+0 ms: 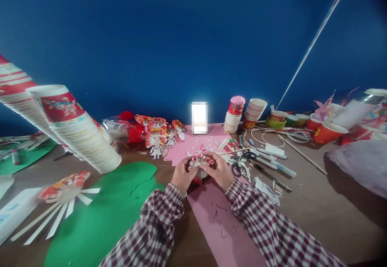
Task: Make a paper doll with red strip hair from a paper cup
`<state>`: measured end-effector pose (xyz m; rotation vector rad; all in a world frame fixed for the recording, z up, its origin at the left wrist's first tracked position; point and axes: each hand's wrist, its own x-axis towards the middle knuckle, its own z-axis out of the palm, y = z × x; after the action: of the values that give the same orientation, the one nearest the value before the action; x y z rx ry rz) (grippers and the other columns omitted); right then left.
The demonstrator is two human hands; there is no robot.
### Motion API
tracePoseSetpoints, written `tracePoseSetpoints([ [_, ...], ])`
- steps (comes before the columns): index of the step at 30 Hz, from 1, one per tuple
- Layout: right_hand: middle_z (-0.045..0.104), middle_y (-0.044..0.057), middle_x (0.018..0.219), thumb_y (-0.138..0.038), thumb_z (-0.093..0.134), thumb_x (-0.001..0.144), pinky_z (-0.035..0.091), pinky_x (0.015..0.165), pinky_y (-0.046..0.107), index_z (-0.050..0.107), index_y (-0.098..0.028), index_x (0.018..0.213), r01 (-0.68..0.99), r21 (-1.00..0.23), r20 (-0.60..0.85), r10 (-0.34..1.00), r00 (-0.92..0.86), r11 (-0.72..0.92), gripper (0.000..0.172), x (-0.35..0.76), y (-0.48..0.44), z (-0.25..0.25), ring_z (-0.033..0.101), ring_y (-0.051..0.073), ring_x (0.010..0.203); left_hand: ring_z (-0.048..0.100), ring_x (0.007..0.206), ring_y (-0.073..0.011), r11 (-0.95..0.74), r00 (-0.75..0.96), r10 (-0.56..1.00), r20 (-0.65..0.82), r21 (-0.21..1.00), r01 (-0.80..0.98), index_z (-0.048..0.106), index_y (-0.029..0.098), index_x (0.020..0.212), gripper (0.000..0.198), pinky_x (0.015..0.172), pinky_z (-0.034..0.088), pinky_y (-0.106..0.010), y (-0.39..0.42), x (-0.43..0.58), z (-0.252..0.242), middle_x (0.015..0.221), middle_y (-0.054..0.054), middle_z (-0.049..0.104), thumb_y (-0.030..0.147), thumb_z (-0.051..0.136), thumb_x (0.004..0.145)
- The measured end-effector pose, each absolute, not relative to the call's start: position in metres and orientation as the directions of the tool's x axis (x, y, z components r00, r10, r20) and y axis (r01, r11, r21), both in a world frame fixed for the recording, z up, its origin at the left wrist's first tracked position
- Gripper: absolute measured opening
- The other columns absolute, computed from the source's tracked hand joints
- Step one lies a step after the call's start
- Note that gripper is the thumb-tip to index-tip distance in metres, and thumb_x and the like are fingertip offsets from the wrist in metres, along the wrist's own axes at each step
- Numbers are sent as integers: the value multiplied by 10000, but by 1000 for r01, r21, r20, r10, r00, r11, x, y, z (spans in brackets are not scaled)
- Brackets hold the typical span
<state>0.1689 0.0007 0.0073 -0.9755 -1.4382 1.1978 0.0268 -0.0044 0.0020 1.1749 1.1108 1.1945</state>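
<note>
Both my hands hold a small paper craft (198, 162) with a pale round middle and curled red-and-white strips around its edge. My left hand (182, 175) grips its left side, thumb across the front. On the opposite side, my right hand (221, 170) pinches it with thumb and fingers. Below the hands lies a pink paper sheet (223, 222) with dark pen marks. Just to the right are scissors (236, 168) among white paper scraps. Beyond the hands to the left stand several finished-looking paper lion figures (156, 136) with curled orange-red manes.
Tall stacks of paper cups (81, 134) lean at the left above a green paper sheet (111, 214). A cut cup with spread strips (65, 194) lies at left. Pens (276, 164), more cup stacks (234, 116) and red cups (329, 132) occupy the right. A blue wall (181, 49) rises behind.
</note>
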Motion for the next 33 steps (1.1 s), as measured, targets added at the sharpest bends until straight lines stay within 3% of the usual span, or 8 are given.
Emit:
tracePoseSetpoints([
  [5,617,42,905,-299,597,712,488,726,298,502,-189,1056,-40,-986,166,965,-201,161,373,169,0,7,585,173,819,557,514,-116,26,43,999,-23,998,-63,574,109,912,379,474,459,-213,-8,31,6,609,-5,602,339,650,622],
  [9,625,47,908,-308,581,731,479,751,312,548,-177,1004,-37,-985,175,962,-211,171,305,169,0,6,583,183,838,551,553,-105,0,28,1000,2,999,-46,587,104,883,360,523,457,-212,-9,31,8,679,-21,615,347,647,625],
  [15,625,57,940,-323,551,758,483,734,306,566,-171,994,1,-983,181,960,-214,186,281,169,0,7,587,177,822,529,576,-96,-68,8,998,68,998,-12,542,122,999,423,544,438,-205,-9,30,9,712,-28,610,332,638,645],
  [19,637,53,873,-338,562,747,494,671,285,583,-166,976,24,-985,162,969,-187,169,287,169,0,10,592,168,759,529,594,-102,-113,5,994,113,994,3,574,120,931,357,555,433,-207,-9,30,9,709,-34,607,334,635,651],
  [33,623,42,861,-318,555,757,474,704,274,577,-165,927,33,-972,222,954,-202,233,230,167,-1,9,576,154,781,572,620,-128,-55,-73,996,50,997,-59,616,113,823,315,583,459,-229,-4,28,0,683,-45,633,361,646,631],
])
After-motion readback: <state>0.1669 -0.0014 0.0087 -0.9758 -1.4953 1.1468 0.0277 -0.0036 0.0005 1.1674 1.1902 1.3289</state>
